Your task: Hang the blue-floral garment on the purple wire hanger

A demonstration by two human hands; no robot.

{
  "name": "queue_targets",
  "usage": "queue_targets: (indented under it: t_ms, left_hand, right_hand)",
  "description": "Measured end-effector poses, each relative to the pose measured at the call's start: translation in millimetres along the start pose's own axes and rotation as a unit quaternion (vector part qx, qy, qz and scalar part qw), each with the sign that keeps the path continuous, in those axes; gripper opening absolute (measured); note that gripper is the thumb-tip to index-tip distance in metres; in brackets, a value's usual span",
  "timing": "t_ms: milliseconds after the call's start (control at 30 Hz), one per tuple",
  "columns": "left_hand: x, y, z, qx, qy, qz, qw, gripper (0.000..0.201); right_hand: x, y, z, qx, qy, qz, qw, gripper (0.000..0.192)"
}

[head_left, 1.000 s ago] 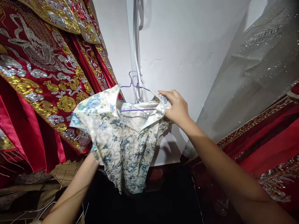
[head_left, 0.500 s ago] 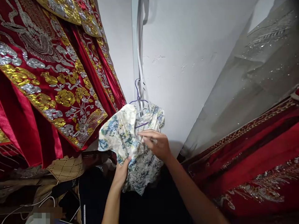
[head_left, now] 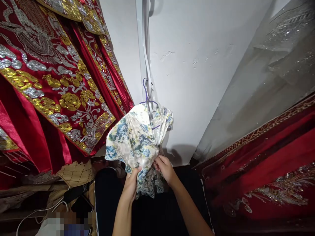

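Observation:
A white short-sleeved blouse point(head_left: 130, 134) with blue and green flowers hangs on a purple hanger point(head_left: 145, 88), in front of a pale wall. My left hand point(head_left: 132, 178) grips the lower left side of the blouse, thumb on the front and the other fingers hidden behind the cloth. On the opposite side, my right hand point(head_left: 164, 167) pinches the blouse's front edge at waist height. The cloth is drawn taut between the two hands, and its lower hem hangs rumpled below them.
Red garments with gold and silver embroidery point(head_left: 71, 101) hang at the left. On the right are a sheer sparkling fabric point(head_left: 246, 85) and a red beaded garment point(head_left: 270, 170). A pale upright pole point(head_left: 141, 39) stands behind the hanger. A white cable point(head_left: 41, 211) lies at lower left.
My right hand has moved down from the blouse's neckline to its lower front edge and now pinches it. The front panel is pulled across to the right. My left hand keeps its hold.

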State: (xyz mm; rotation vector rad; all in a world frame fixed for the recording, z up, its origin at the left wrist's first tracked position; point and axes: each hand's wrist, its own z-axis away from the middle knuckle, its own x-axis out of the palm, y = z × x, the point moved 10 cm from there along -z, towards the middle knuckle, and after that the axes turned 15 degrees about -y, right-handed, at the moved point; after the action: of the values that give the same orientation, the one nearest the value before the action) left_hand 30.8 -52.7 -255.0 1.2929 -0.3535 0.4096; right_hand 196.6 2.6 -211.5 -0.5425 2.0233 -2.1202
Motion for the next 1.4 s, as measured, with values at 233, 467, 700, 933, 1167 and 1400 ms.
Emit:
queue_targets:
  t_ms: [233, 467, 700, 933, 1167, 1400]
  left_hand:
    - [-27.2, 54, 24, 0.206, 0.194, -0.295, 0.913, 0.061]
    - [42.5, 25, 24, 0.266, 0.034, -0.364, 0.892, 0.039]
    - [73.9, 14, 10, 0.231, -0.072, -0.361, 0.901, 0.024]
    - [85.7, 4, 13, 0.239, -0.098, -0.398, 0.881, 0.026]
    - [73.5, -19, -11, 0.255, -0.125, -0.418, 0.863, 0.030]
    - [76.0, 62, -23, 0.295, -0.113, -0.423, 0.849, 0.026]
  right_hand:
    - [-5, 6, 23, 0.013, 0.029, 0.000, 0.999, 0.051]
    - [22, 9, 26, 0.013, -0.051, 0.017, 0.998, 0.048]
    - [23, -3, 38, 0.086, -0.099, 0.034, 0.991, 0.045]
    - [-5, -109, -5, -0.004, -0.063, 0.038, 0.997, 0.039]
    - [6, -201, -71, -0.119, -0.023, -0.013, 0.993, 0.029]
    - [21, -191, -64, -0.157, -0.023, -0.034, 0.987, 0.031]
